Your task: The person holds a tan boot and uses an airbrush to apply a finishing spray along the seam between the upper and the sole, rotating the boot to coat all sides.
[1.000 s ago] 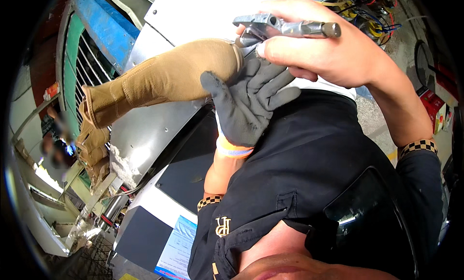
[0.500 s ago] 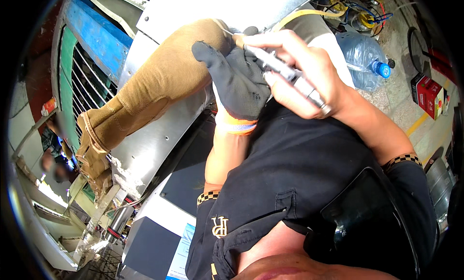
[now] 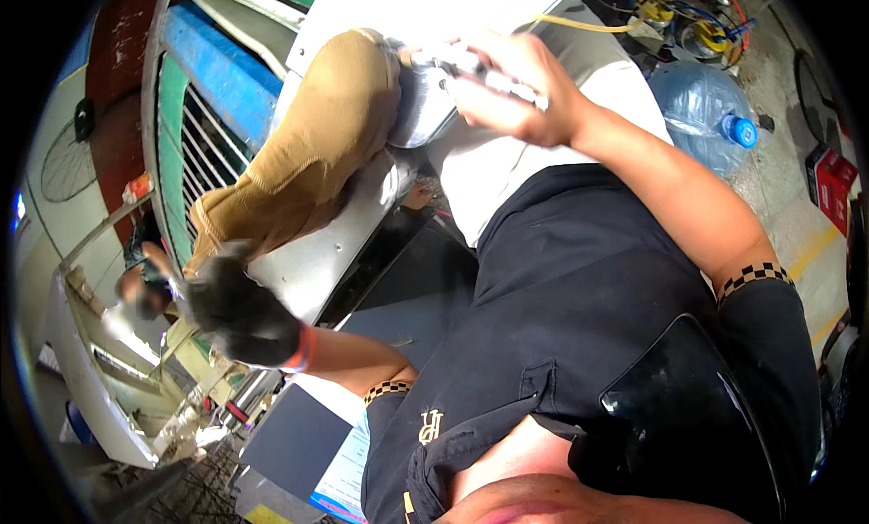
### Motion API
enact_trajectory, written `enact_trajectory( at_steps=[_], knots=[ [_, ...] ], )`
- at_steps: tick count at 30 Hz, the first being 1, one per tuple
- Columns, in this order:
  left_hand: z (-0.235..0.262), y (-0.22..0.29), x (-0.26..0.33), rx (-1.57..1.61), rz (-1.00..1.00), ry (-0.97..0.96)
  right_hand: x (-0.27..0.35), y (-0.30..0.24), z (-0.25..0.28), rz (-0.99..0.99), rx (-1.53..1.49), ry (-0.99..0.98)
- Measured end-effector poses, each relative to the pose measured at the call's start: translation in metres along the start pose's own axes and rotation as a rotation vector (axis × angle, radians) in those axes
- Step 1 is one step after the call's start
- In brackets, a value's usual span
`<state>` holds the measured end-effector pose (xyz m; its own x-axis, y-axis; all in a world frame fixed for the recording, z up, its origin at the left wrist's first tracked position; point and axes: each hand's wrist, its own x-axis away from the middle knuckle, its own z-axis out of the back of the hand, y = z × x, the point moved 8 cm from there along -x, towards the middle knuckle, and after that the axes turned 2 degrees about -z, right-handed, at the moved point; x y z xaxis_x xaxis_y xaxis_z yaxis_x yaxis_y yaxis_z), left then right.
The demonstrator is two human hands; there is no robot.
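Observation:
My bare right hand (image 3: pixel 529 90) is closed around a slim silver metal tool (image 3: pixel 466 61), held much like a pen. Its tip points left toward the wide upper end of a long, brown, suede-like piece (image 3: pixel 339 103), though I cannot tell whether they touch. This piece tapers down to the left over a bright metal sheet (image 3: pixel 317 262). Low on the left is my left hand (image 3: pixel 240 311) in a dark work glove with an orange cuff. It is near the narrow end of the brown piece. Motion blur hides its fingers and anything they might hold.
A large clear plastic bottle (image 3: pixel 701 112) with a blue cap stands on the floor at right, near a red box (image 3: pixel 831 189). A yellow hose (image 3: pixel 584 23) and tangled wires lie at upper right. Left are a blue panel (image 3: pixel 213 71) and metal bars. Another person (image 3: pixel 145 280) is farther left.
My left hand has left the brown piece's wide end and swung down and left. My right hand has moved up and left with the silver tool. The view has shifted a little.

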<state>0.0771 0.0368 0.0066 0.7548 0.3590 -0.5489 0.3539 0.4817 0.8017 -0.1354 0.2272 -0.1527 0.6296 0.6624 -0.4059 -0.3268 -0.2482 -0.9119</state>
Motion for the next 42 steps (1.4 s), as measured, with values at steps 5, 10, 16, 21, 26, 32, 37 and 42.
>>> enact_trajectory(
  at_steps=[5, 10, 16, 21, 26, 32, 37, 42],
  knots=[
    [0.072, -0.046, -0.002, -0.860, 0.353, -0.053, -0.054, 0.069, -0.039, -0.390, -0.363, -0.196],
    [0.062, -0.061, 0.005, -0.519, 0.570, -0.063, -0.089, 0.077, -0.048, -0.468, -0.389, -0.150],
    [0.061, -0.075, 0.022, -0.355, 0.633, 0.199, -0.071, 0.060, -0.051, -0.411, -0.260, -0.076],
    [0.070, -0.077, 0.029, -0.311, 0.570, 0.276, -0.049, 0.024, -0.039, -0.020, -0.064, -0.003],
    [0.060, -0.086, 0.018, -0.363, 0.421, 0.304, -0.073, 0.057, 0.005, -0.331, -0.269, -0.133],
    [0.025, -0.114, -0.106, -1.180, -0.017, -0.068, -0.093, 0.094, 0.026, -0.059, 0.252, 0.157],
    [0.016, -0.231, -0.331, -0.563, 0.060, 0.103, -0.105, 0.067, 0.046, -0.227, -0.085, 0.161],
    [-0.048, -0.381, -0.499, -0.141, 0.446, 0.146, -0.104, 0.069, 0.054, -0.282, -0.173, 0.200]
  ],
)
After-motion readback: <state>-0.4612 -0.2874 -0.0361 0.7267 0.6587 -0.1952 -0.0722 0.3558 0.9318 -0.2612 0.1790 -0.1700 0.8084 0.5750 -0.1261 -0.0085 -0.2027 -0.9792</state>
